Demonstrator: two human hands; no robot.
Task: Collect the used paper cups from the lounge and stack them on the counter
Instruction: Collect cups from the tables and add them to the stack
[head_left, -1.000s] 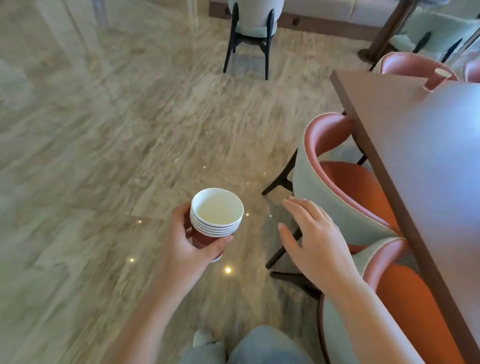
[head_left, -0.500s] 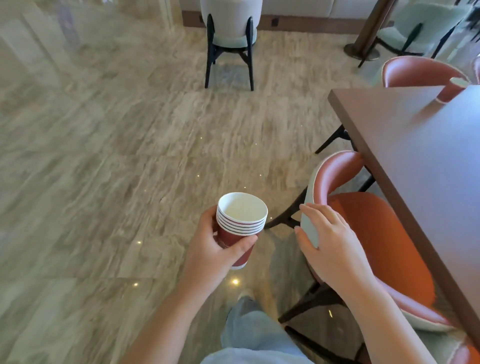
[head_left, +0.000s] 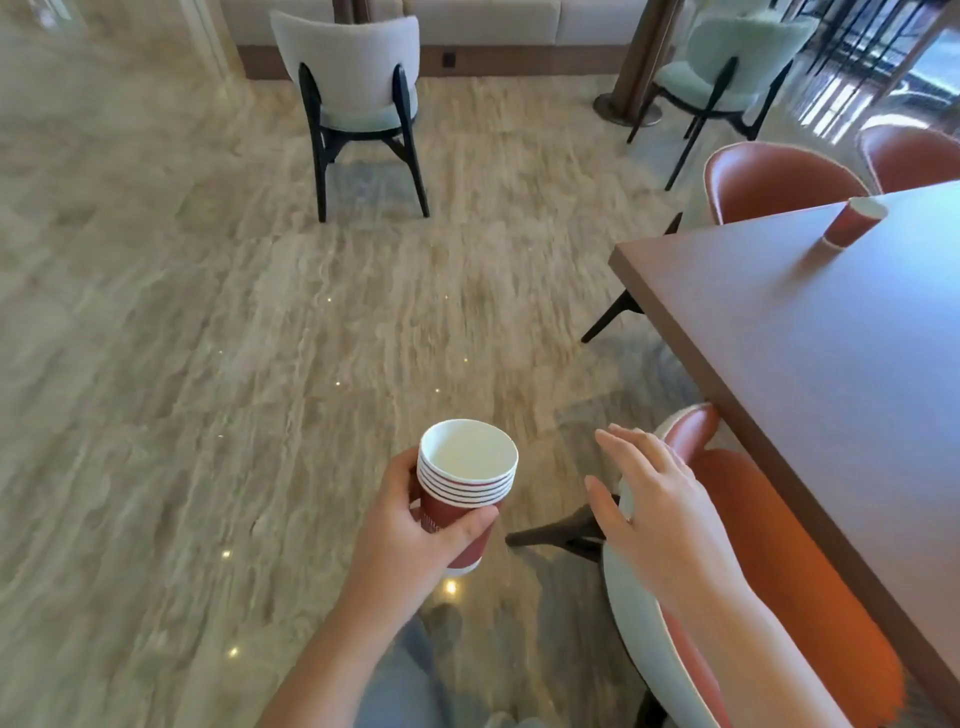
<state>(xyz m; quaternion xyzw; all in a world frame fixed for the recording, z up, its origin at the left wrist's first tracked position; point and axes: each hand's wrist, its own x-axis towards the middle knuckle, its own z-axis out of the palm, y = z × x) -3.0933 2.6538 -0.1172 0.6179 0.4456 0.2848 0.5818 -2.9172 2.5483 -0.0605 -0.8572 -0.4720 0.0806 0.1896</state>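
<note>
In the head view, the left hand (head_left: 410, 525) wraps round a stack (head_left: 465, 488) of red cups, thumb in front and fingers behind, and holds it up over the floor (head_left: 208, 364). The stack looks empty inside at the top. The right hand (head_left: 654, 514) is spread wide with straight fingers and holds nothing. It is by the top of the chair (head_left: 779, 571) back, and I cannot tell if it touches. One more cup (head_left: 852, 221) stands alone on the worktop (head_left: 831, 364), near the far edge, well apart from both hands. I think that cup is the next one to fetch. Here is what could go wrong. Only one hand holds the stack, so a bump on the chair or the worktop corner could knock it loose. The lone cup may have drink left in it, and a quick grab could tip it and spill. Pushing it in crooked could squash the rims.
</note>
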